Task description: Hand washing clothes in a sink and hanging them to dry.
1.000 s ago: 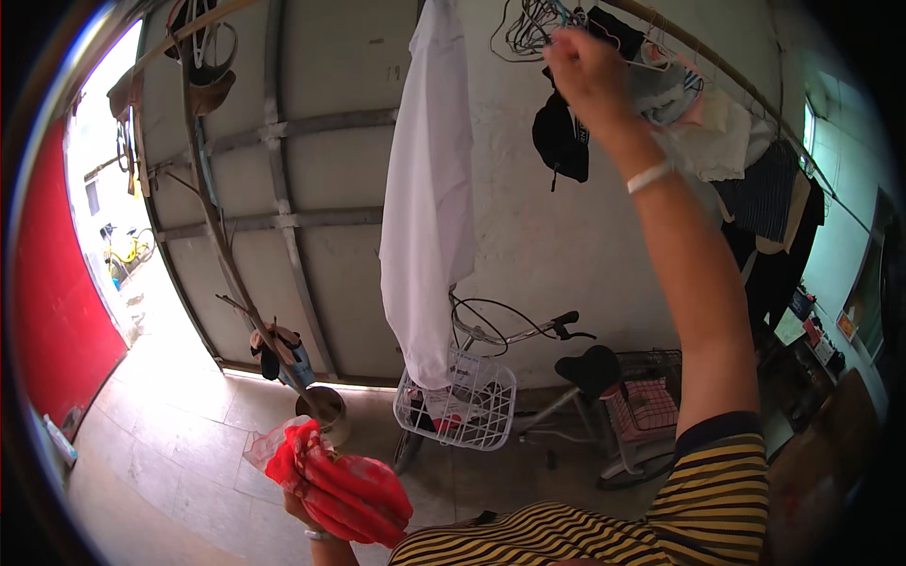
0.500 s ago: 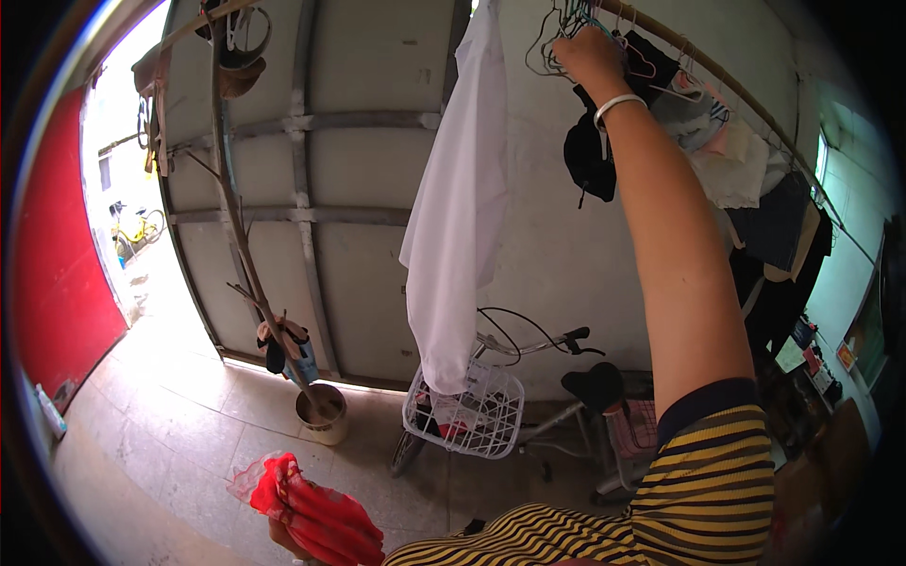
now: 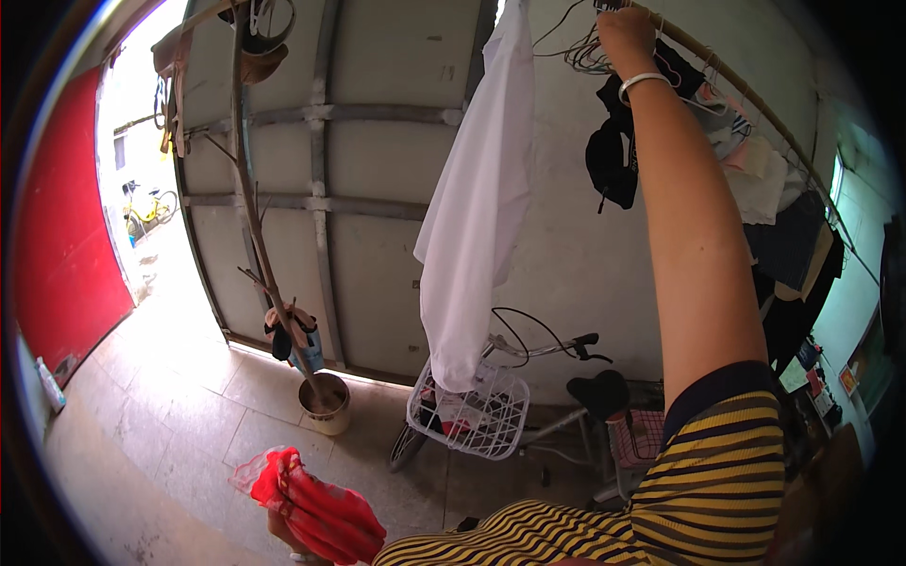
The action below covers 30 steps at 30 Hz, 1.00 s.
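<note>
My right hand (image 3: 627, 40) is raised to the bamboo rod (image 3: 722, 71) at the top right, its fingers closed around a bunch of thin wire clothes hangers (image 3: 587, 55). A red, partly sheer cloth (image 3: 316, 509) is at the lower left, bunched over my left hand (image 3: 283, 533). Only a bit of that hand shows beneath the cloth; its fingers are hidden, but it carries the cloth. Left of my right arm, a long white cloth (image 3: 477, 198) hangs down; its top is out of view. Just below the right hand hangs a black cap (image 3: 612, 162).
Several garments (image 3: 760, 179) hang along the rod to the right. A bicycle with a white basket (image 3: 477, 415) stands by the wall beneath the white cloth. A bare branch in a pot (image 3: 326, 404) holds hats. At the far left is a red door panel (image 3: 71, 217) beside a bright doorway.
The view has shifted slightly. My right hand is now higher against the rod, and the hangers' loops bunch out to its left. The red cloth stays at the lower left.
</note>
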### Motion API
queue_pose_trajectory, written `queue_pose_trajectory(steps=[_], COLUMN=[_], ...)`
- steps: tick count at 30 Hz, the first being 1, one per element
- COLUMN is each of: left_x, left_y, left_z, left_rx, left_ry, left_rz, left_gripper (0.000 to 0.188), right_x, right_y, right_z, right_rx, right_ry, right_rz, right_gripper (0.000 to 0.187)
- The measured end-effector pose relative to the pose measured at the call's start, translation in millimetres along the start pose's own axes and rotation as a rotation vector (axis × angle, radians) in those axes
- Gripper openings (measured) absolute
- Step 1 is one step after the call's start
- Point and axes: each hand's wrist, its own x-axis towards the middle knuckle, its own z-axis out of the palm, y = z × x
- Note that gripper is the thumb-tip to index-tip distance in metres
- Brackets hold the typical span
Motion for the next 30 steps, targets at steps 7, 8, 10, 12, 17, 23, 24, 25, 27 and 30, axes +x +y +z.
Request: queue_pose_trajectory(steps=[7, 8, 10, 12, 17, 23, 24, 25, 27, 30], left_x=[8.3, 7.0, 6.3, 14.5, 16.4, 16.4, 20.9, 22.5, 21.3, 16.4], left_y=[3.7, 4.2, 7.2, 3.1, -3.2, 0.9, -2.2, -4.1, 0.0, 9.7], left_z=[12.7, 12.1, 11.0, 3.6, -14.7, -49.9, -50.8, -51.1, -53.8, -43.2], left_rx=[-0.142, -0.161, -0.175, -0.205, -0.303, -0.427, -0.431, -0.473, -0.511, -0.356], left_ry=[-0.126, -0.134, -0.149, -0.182, -0.072, 0.026, 0.037, -0.020, -0.082, 0.035], left_rz=[-0.097, -0.108, -0.102, -0.117, -0.269, -0.330, -0.318, -0.346, -0.398, -0.376], left_gripper=[0.063, 0.063, 0.062, 0.061, 0.062, 0.052, 0.052, 0.052, 0.049, 0.056], right_x=[10.2, 9.3, 7.0, 54.7, 0.6, -277.7, -335.9, -383.3, -417.0, -433.8], right_y=[36.9, 33.3, 23.0, 77.1, 115.6, 188.8, 178.5, 163.2, 163.7, 141.7], right_z=[18.8, 18.7, 20.1, 29.0, -31.8, -73.1, -90.0, -98.0, -112.9, -112.9], right_rx=[-0.250, -0.241, -0.101, -0.381, -0.529, 0.469, 0.382, 0.382, 0.635, 0.706], right_ry=[0.251, 0.248, 0.009, 0.229, 0.188, -0.037, -0.144, -0.196, -0.413, -0.466], right_rz=[-0.263, -0.262, -0.193, -0.605, -0.647, 0.278, 0.292, 0.452, 0.638, 0.869], right_gripper=[0.020, 0.020, 0.022, 0.025, 0.026, 0.044, 0.037, 0.029, 0.018, 0.015])
